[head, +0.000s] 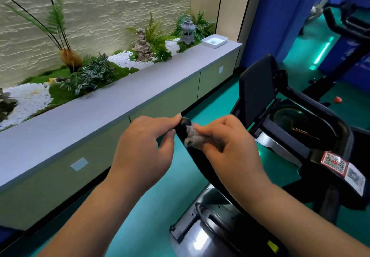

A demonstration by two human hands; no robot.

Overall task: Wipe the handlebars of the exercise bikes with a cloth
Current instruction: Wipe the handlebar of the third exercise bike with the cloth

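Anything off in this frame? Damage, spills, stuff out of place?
Nothing stands out. The right hand presses a small grey cloth on the tip of the black curved handlebar, which the left hand steadies. One oddity: a small red object lies on the green floor by the far bike; too small to identify.

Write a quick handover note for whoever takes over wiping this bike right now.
Left hand: thumb and fingers hold the tip of the black curved handlebar.
Right hand: presses the small crumpled grey cloth against that handlebar near its end.
Done: wiping is under way at the tip; how much is already clean cannot be told.
Left: the remainder of this bar, then the second black bike behind.
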